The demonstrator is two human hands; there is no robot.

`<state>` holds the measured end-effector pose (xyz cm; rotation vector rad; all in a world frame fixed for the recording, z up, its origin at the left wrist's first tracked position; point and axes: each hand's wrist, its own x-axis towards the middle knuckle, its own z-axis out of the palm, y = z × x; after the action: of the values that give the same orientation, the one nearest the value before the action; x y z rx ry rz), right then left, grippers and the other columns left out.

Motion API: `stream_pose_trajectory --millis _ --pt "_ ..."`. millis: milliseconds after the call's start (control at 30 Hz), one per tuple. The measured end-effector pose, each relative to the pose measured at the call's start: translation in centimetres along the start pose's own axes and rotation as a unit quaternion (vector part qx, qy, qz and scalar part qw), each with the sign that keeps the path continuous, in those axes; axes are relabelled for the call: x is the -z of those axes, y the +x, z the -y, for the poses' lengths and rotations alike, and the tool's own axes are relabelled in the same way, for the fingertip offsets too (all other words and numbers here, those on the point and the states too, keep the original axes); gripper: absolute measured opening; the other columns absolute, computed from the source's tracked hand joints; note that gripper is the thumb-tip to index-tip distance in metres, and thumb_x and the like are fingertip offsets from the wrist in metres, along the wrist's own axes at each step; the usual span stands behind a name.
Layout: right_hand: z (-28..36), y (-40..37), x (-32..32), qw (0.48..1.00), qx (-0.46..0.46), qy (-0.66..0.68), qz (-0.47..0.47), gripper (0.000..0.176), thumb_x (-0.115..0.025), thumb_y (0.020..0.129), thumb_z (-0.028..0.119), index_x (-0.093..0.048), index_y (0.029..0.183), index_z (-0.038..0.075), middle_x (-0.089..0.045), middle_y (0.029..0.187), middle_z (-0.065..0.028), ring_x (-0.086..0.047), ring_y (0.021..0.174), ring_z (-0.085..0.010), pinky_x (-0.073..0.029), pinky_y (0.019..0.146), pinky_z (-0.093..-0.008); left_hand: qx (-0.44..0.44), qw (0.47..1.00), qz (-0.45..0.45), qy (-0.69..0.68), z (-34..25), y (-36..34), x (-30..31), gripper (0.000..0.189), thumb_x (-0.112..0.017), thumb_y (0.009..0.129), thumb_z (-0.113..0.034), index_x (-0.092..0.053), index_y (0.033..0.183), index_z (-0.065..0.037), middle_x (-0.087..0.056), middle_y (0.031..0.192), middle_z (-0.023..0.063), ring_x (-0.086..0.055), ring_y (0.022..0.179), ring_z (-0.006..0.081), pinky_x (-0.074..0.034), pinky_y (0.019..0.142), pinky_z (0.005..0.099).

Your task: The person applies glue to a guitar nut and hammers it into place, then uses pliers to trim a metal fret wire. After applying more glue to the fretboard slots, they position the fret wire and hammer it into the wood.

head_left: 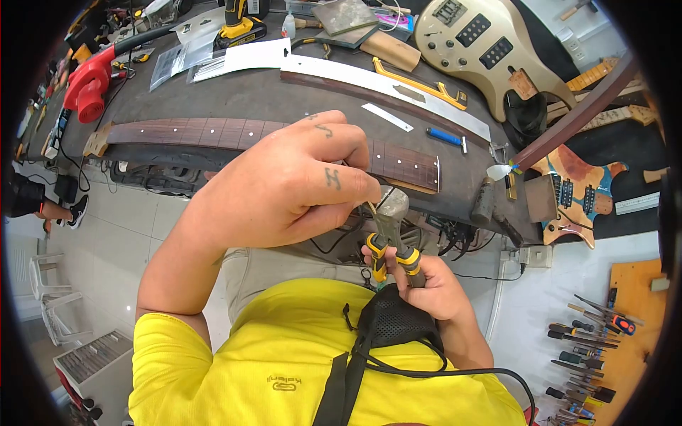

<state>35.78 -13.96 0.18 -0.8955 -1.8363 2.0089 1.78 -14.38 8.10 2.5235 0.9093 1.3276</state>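
My left hand (pixel 305 184) is closed in a pinch, thumb against fingertips, over the front edge of the bench. A short, thin piece of wire (pixel 371 209) pokes out below its fingertips, right beside the jaws of a pair of end-cutting pliers (pixel 389 213). These have a broad grey metal head and black-and-yellow handles. My right hand (pixel 432 285) is wrapped round the handles, low in front of my body. Behind my left hand lies a guitar neck (pixel 234 132) with a dark, dotted fingerboard, partly covered by that hand.
On the bench (pixel 334 106) lie a long white straightedge (pixel 334 77), a yellow-framed saw (pixel 419 84), a small metal strip (pixel 387 117) and a blue-handled tool (pixel 444 135). A gold guitar body (pixel 472 46) rests behind; a red blower (pixel 89 85) sits left. Files (pixel 582 341) hang at right.
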Motion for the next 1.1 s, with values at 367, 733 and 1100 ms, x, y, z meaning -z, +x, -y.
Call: stream_pose_trajectory --millis 367,733,1100 --pt "1.3 0.6 -0.6 1.0 -0.005 -0.003 -0.017 0.018 -0.06 0.076 -0.009 -0.063 0.091 -0.001 -0.064 0.124 -0.0097 -0.058 0.107 -0.0204 -0.046 0.097 -0.033 -0.004 1.0 0.017 0.004 -0.1 0.0 0.5 0.033 -0.077 0.069 0.003 -0.078 0.1 -0.006 -0.058 0.09 0.0088 -0.055 0.078 0.0297 -0.047 0.068 0.0389" --pt "1.9 0.8 -0.9 0.999 -0.039 0.039 -0.002 0.032 -0.061 0.083 -0.009 -0.067 0.114 -0.002 -0.067 0.134 -0.0137 -0.063 0.12 -0.0214 -0.048 0.106 -0.0355 0.007 1.0 0.011 -0.001 -0.3 -0.6 0.3 0.031 -0.075 0.069 0.005 -0.076 0.098 -0.003 -0.059 0.09 0.0099 -0.056 0.078 0.0308 -0.048 0.07 0.0392" --pt "2.2 1.2 -0.2 0.99 -0.044 -0.127 0.038 0.063 -0.063 0.083 -0.004 -0.055 0.145 0.0 -0.071 0.127 -0.0117 -0.067 0.121 -0.022 -0.05 0.108 -0.037 0.032 0.999 0.014 0.006 -1.6 -1.0 0.3 0.025 -0.073 0.073 0.007 -0.072 0.096 -0.002 -0.061 0.088 0.0105 -0.059 0.078 0.0318 -0.049 0.068 0.0406"
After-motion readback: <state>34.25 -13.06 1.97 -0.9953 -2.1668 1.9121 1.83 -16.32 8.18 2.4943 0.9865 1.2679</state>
